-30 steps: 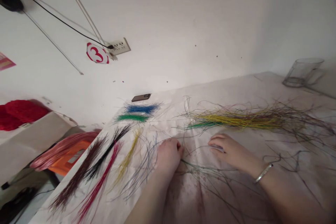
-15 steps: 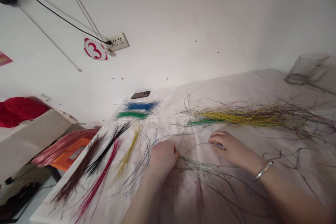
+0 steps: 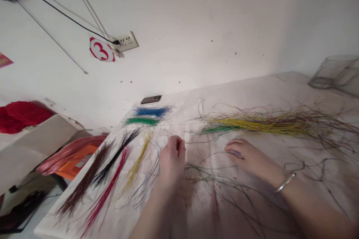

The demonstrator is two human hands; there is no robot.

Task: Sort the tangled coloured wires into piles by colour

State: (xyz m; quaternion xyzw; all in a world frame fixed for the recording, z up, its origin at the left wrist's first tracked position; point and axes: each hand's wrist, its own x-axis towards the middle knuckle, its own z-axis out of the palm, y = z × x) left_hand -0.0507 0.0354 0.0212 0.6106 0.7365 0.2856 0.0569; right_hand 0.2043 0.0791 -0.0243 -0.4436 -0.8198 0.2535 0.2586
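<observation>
My left hand (image 3: 173, 157) is closed in a pinch above the middle of the table; whatever lies between its fingertips is too fine to make out. To its right, my right hand (image 3: 241, 151) has its fingers curled together around a thin wire (image 3: 212, 154) that runs out leftward from the fingertips. Something slim and greyish shows under those fingers. Loose green wires (image 3: 221, 180) are spread below and between both hands. Bluish wires (image 3: 147, 185) lie just left of my left wrist. Behind my right hand rests a long yellow and green wire bundle (image 3: 260, 125).
Sorted wire bundles lie at left: brown (image 3: 85, 183), black (image 3: 116, 157), red (image 3: 110, 188), yellow (image 3: 138, 160), green (image 3: 141, 121) and blue (image 3: 153, 111). A phone (image 3: 151, 99) and a glass mug (image 3: 327, 73) stand toward the wall. Copper-coloured wire (image 3: 73, 153) hangs over an orange stool (image 3: 74, 166).
My left hand has moved up and slightly away from the loose green wires, and its fingers now point upward. My right hand has barely moved.
</observation>
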